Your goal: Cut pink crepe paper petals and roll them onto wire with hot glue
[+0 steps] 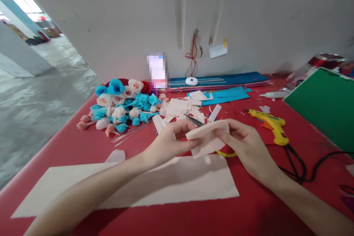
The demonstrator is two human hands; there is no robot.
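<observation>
At the left, the red tabletop [74,147] ends in a long slanted edge. One long cream sheet [190,184] lies flat, its left corner near that edge. A strip of bare red runs along the front, with the arms over parts of it. One pale piece with a round end [117,156] pokes out behind the sheet. Farther back is a heap of paper flowers [120,113], blue, white and pink, too mixed up to count. Thin wires [132,132] lie just beside it. One phone [157,70] stands by the wall.

In the middle, the left hand [168,140] and right hand [250,147] each have their fingers pinched on one small cream paper [208,138], up over the back of the sheet. One pair of scissors [195,120] peeks out behind it; whether a hand holds them too, one cannot tell. Many paper scraps [177,107] lie behind.

To the right are one yellow glue gun [272,123], one white tube [273,94] and one green board [323,103]. A black cord [320,166] fills some of the room there.
</observation>
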